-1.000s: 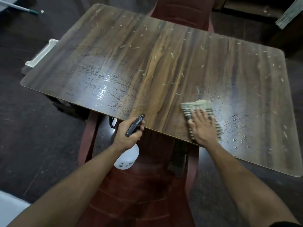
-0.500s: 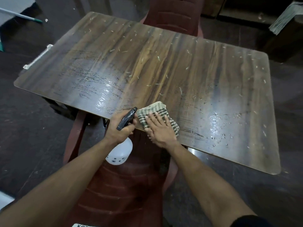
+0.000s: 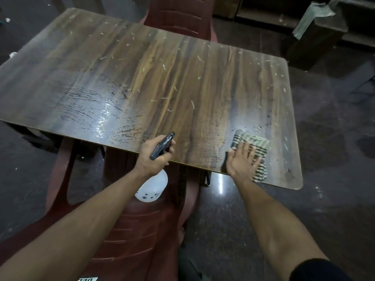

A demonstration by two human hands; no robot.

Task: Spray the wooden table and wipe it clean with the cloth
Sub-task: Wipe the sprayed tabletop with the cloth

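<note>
The wooden table (image 3: 154, 78) fills the upper view, wet and shiny near its front edge, with pale specks strewn over the middle and far side. My left hand (image 3: 151, 157) grips a spray bottle (image 3: 152, 186) by its black trigger head, the white body hanging below the table's front edge. My right hand (image 3: 242, 159) presses flat, fingers straight, on a striped green-and-white cloth (image 3: 254, 142) near the table's front right corner.
A red plastic chair (image 3: 129, 226) stands under me at the table's front edge. A second red chair (image 3: 178, 15) sits at the far side. A dark block draped with a cloth (image 3: 312, 23) stands at the back right. The floor around is dark.
My right hand slid the cloth left to the spray bottle, then back right toward the front right corner. My left hand kept holding the bottle at the front edge.
</note>
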